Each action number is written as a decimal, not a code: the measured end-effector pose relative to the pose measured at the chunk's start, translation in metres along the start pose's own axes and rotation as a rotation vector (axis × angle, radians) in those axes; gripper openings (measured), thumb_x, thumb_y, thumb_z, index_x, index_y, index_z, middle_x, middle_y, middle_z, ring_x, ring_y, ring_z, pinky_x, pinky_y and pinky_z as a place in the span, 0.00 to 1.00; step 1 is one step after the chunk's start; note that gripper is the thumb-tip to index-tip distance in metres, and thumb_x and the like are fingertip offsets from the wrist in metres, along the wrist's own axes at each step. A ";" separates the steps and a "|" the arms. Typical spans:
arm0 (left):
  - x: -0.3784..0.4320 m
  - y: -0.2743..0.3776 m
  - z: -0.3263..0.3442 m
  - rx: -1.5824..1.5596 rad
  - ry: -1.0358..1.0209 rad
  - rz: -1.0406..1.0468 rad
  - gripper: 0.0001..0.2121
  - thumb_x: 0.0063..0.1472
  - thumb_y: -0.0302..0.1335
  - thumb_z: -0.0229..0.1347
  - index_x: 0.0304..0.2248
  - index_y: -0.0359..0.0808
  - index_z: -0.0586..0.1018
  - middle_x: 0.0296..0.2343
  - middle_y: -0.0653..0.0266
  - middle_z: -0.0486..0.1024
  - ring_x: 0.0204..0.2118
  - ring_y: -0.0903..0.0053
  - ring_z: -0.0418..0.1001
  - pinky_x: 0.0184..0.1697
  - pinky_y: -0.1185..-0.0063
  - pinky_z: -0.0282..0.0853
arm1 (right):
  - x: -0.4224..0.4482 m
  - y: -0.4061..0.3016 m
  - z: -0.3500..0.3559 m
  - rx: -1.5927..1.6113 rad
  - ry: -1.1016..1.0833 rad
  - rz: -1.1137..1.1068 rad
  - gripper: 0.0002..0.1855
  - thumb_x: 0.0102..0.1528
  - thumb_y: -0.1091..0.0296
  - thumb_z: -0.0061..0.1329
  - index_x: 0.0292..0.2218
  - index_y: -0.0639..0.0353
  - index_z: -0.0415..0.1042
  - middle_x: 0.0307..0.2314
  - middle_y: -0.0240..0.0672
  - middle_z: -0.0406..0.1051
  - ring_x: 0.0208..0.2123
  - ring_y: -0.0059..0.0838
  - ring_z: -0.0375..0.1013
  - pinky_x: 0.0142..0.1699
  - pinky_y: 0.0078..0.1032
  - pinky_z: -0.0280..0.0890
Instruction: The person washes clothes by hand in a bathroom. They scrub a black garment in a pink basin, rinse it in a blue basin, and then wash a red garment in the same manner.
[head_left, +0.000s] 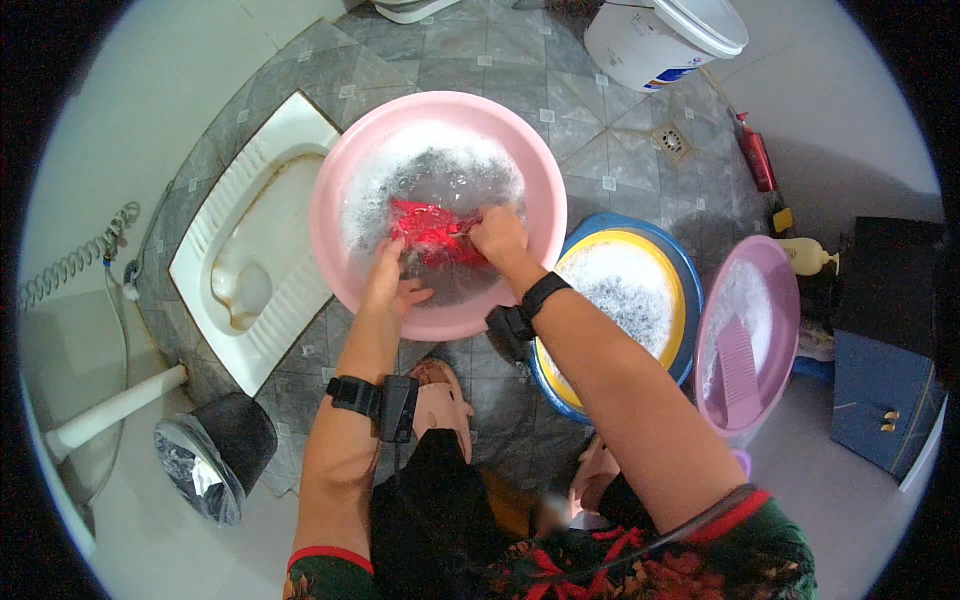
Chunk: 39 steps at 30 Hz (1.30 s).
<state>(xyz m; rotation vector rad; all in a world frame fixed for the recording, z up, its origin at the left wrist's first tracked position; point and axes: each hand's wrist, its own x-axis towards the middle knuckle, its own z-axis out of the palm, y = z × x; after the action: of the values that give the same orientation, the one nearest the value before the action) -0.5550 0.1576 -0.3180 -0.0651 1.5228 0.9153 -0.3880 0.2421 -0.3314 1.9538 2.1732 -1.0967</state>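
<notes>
A large pink plastic basin (551, 180) holds cloudy water with white suds around its inner wall. In the water lies a wet red cloth (427, 225), partly under the surface. My right hand (501, 234) is closed around the cloth's right end. At the cloth's lower left edge is my left hand (394, 279), its fingers apart and some of them at the water; whether they touch the cloth is hard to tell. Each of my forearms wears a black strap with a small box.
Left of the basin is a white squat toilet (247, 247). A yellow basin (679, 300) of suds sits within a blue one (696, 315) at right, beside a tilted purple basin (787, 337) with a washboard (739, 364). A bin (236, 427), bucket (637, 45) and floor drain (671, 140) are around.
</notes>
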 end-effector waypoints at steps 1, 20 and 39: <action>0.004 -0.001 0.000 -0.059 -0.083 -0.052 0.27 0.59 0.47 0.48 0.55 0.47 0.60 0.48 0.52 0.63 0.43 0.49 0.68 0.45 0.52 0.65 | -0.002 -0.009 -0.001 0.071 0.054 0.142 0.16 0.49 0.58 0.50 0.39 0.55 0.73 0.33 0.49 0.72 0.39 0.48 0.71 0.44 0.36 0.66; -0.003 0.000 -0.012 0.011 0.021 0.188 0.35 0.54 0.37 0.56 0.59 0.50 0.54 0.54 0.63 0.60 0.53 0.63 0.61 0.48 0.60 0.58 | 0.014 0.012 0.013 -0.104 0.201 -0.105 0.17 0.52 0.57 0.48 0.40 0.58 0.72 0.41 0.50 0.64 0.42 0.51 0.68 0.45 0.42 0.66; 0.001 0.007 -0.026 -0.243 -0.119 0.161 0.19 0.59 0.40 0.52 0.46 0.38 0.70 0.44 0.57 0.70 0.43 0.69 0.71 0.44 0.66 0.69 | 0.010 -0.020 -0.007 0.025 0.298 0.212 0.16 0.54 0.63 0.44 0.42 0.60 0.71 0.42 0.47 0.66 0.44 0.44 0.71 0.43 0.39 0.70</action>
<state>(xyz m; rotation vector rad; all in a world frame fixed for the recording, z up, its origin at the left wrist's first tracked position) -0.5803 0.1477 -0.3189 -0.0620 1.3146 1.2098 -0.4046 0.2545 -0.3210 2.4269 2.0176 -0.8525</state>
